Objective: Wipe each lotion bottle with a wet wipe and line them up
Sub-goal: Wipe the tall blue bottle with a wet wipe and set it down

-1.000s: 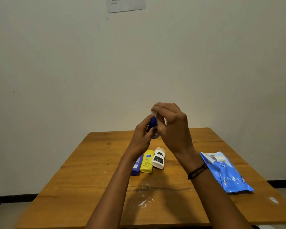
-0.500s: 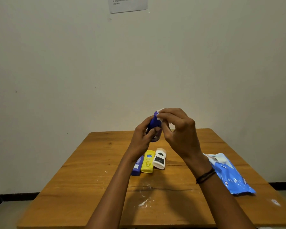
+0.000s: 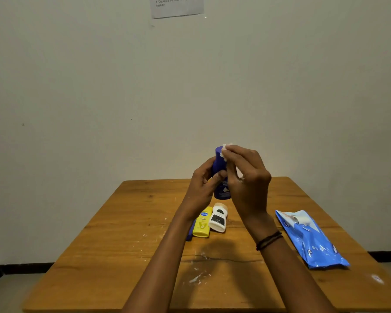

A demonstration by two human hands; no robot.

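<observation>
Clamping the blue bottle mid-body, the left grip holds it upright; just right, the right grip pinches the wet wipe, now slid off the cap-top to its side, so this bottle's wiping likely isn't finished.

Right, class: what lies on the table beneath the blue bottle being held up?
A white lotion bottle and a yellow lotion bottle lie side by side on the wooden table. A third, purple-blue bottle beside them is mostly covered by the left forearm.
</observation>
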